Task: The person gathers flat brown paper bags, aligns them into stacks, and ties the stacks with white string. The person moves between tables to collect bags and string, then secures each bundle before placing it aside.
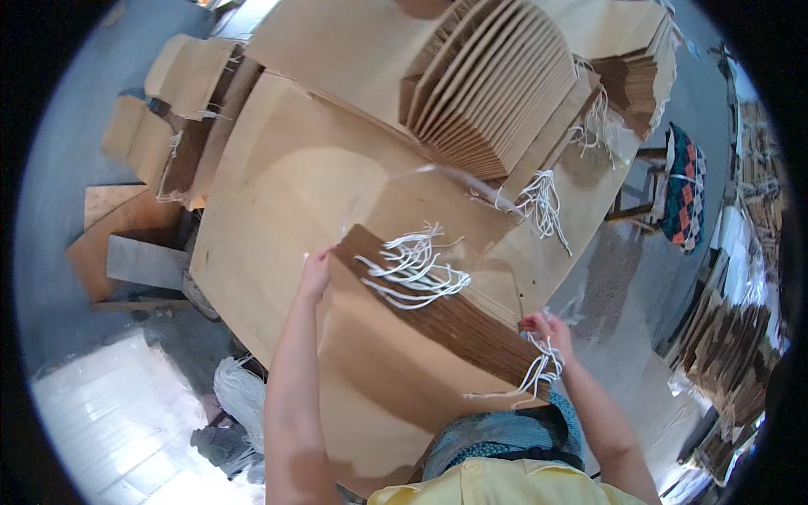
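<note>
A stack of brown paper bags (454, 324) with white cord handles (417, 269) lies slantwise across the near part of the table. My left hand (316, 273) is closed at the stack's far left corner, pinching what looks like clear plastic film. At the right end, my right hand (551, 330) is closed on clear plastic too, with white cords (543, 366) hanging just below the fingers. A faint, see-through plastic sheet (459, 175) arches between the two hands beyond the stack. Its full outline is hard to make out.
Fanned brown paper bags (497, 84) stand at the table's (252, 194) far side, more bags (631, 84) behind right. Bundled bags (189, 93) sit beyond the left edge. A stool with a checkered cushion (683, 189) stands right; piled brown stacks (724, 337) line the far right.
</note>
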The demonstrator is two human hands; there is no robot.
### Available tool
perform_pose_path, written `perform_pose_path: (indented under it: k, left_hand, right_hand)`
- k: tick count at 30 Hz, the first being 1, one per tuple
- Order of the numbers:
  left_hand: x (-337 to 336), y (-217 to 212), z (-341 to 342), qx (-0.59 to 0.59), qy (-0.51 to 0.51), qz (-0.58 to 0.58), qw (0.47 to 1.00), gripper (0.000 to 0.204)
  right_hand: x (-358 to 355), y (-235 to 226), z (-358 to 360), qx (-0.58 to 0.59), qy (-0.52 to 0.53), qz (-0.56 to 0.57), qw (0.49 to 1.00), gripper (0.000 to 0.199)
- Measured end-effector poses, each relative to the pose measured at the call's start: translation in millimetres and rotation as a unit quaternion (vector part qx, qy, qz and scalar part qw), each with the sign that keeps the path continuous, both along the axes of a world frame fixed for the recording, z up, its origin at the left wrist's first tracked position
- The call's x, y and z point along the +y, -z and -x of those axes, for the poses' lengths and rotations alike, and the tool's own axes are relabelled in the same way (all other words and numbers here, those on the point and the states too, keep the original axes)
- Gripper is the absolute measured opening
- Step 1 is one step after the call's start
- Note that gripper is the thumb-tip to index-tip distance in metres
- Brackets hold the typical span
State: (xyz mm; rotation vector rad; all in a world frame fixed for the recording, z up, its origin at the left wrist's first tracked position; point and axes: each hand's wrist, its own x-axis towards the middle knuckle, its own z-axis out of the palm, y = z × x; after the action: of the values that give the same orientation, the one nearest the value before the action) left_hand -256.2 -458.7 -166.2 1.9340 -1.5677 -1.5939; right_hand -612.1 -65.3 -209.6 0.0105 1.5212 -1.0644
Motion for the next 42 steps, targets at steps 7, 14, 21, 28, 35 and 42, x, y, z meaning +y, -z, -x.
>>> perform_pose_path:
  k: [7, 14, 21, 28, 35, 42]
  left_hand:
    - [21, 23, 1, 0.069, -0.069, -0.143, 0.985, 0.034]
    - [4, 31, 19, 0.026, 0.008, -0.144, 0.989, 0.024]
    - [13, 5, -99, -0.212, 0.204, -0.164, 0.942, 0.022]
    - [97, -146, -266, -0.285, 0.119, -0.195, 0.931, 0.028]
    - [221, -364, -200, -0.127, 0.141, 0.086, 0.978, 0.020]
    - [348, -225, -27, 0.115, 0.525, 0.019, 0.843, 0.018]
  right_hand:
    - [2, 20, -22, 0.118, -0.052, -0.083, 0.988, 0.036]
    - [-3, 17, -53, -0.001, 0.110, -0.050, 0.993, 0.036]
    - [97, -26, -64, -0.069, -0.406, -0.215, 0.886, 0.033]
    - [194, 0, -120, 0.145, -0.516, -0.160, 0.829, 0.032]
    - [156, -19, -143, 0.239, -0.389, -0.115, 0.882, 0.037]
    - [182, -23, -245, 0.232, -0.312, -0.069, 0.919, 0.041]
